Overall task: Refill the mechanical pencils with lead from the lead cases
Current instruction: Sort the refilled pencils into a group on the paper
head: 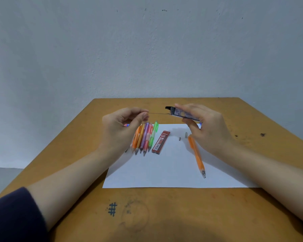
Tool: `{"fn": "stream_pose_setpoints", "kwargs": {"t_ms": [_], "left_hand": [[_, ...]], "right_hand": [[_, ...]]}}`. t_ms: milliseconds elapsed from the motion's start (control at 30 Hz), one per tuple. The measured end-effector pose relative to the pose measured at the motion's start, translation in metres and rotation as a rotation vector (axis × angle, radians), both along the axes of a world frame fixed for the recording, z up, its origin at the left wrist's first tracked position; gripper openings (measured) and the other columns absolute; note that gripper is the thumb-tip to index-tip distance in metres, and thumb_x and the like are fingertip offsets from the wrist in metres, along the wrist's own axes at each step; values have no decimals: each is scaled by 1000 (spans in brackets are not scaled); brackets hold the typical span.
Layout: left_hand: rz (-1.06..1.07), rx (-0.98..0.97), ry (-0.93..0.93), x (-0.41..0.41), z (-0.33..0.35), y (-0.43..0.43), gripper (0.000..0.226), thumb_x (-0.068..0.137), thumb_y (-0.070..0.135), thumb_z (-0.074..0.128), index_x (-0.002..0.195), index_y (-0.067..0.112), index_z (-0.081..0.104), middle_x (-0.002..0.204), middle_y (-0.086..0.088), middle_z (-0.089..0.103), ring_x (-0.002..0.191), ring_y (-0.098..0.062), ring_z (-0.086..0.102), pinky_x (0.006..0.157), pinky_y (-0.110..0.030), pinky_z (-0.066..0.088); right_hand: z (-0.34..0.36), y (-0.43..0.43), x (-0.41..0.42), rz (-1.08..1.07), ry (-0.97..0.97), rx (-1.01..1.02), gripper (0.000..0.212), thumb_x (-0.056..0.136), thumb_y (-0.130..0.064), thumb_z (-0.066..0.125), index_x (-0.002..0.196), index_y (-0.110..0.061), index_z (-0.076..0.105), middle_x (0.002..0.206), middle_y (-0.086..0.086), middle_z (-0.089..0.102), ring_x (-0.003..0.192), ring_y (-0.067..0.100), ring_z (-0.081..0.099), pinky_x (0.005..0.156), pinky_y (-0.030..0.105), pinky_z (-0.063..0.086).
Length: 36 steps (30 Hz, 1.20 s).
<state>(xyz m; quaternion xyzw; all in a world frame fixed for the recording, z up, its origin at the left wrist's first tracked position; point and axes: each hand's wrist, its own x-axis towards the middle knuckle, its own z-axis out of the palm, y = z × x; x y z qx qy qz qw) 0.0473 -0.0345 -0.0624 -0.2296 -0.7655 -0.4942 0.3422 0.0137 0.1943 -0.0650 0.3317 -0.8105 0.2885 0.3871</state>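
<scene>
A worn ochre wooden table (234,110) carries a white sheet of paper (164,172). Both bare hands are raised over the sheet's far edge, the left hand (122,126) at 10 o'clock and the right hand (205,124) at 1 o'clock.

On the sheet, a tight row of coloured plastic mechanical pencils (144,137) lies at 10 o'clock, tips towards the person. A lone orange mechanical pencil (197,154) lies at 3 o'clock, and a flat red lead case (161,142) at 11.

The right hand's fingers curl round a clear bluish lead case with a black flip lid (182,114), its mouth pointing to 9 o'clock. Near 12 o'clock sit a small grey cap (186,135) and a grey eraser plug (179,138) (probably off the orange pencil).

Smallest is the thin dark lead (158,113), one end pinched between the left thumb and forefinger, the other at the case mouth.

The step looks like drawing out one lead. It is best pulled straight along its own line with a light pinch, since any sideways bend could snap it, and with the case level so the others stay in.
</scene>
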Motion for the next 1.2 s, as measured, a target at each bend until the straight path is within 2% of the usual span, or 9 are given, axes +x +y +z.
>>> {"fn": "stream_pose_setpoints", "kwargs": {"t_ms": [67,233,367,467,633,800,1033,1200], "left_hand": [[19,8,4,-4,-1,-2,20,86,27,58,102,17,65,89,8,70,84,-6,69,74,-18,55],[34,-2,23,-7,-3,-5,18,88,26,57,102,18,64,89,11,69,84,-4,68,72,-14,53],[44,-18,41,-7,-3,-5,18,88,28,56,102,19,64,89,15,67,84,-1,67,72,-12,52],[58,-25,63,-7,-2,-5,17,88,28,56,101,21,63,88,17,67,84,0,66,71,-12,52],[66,-24,66,-7,-2,-6,15,88,25,57,101,22,63,87,17,66,83,0,66,71,-11,52],[67,-17,67,-6,-2,-4,16,87,26,57,101,21,63,86,16,66,82,1,66,70,-10,51],[82,-36,63,-8,-2,-5,16,88,26,57,102,22,63,86,17,66,83,0,66,70,-11,51],[77,-41,61,-8,-3,-6,15,87,28,56,101,24,63,86,18,66,82,1,65,70,-11,51]], "right_hand": [[0,0,0,3,-11,-9,46,79,7,60,122,-10,62,110,7,68,100,18,61,88,25,47],[1,1,0,-9,-49,-23,48,80,7,61,124,-12,61,113,4,67,104,17,61,90,27,49],[3,0,1,4,-178,-126,50,81,7,64,126,-15,60,103,-13,61,96,1,57,88,10,45],[6,-1,3,48,-302,-233,57,82,9,62,128,-23,56,95,-21,57,90,8,62,87,19,50],[7,-4,8,172,-381,-322,68,82,14,59,122,-40,50,93,-12,59,92,14,63,83,22,54],[9,-5,12,259,-466,-388,65,84,11,60,128,-36,49,99,11,61,93,14,64,80,17,51],[13,-8,16,317,-451,-455,65,81,9,65,123,-37,52,99,13,63,95,24,65,91,38,53],[12,-9,19,344,-471,-439,56,83,8,63,122,-32,55,101,9,63,95,24,65,85,38,56]]}}
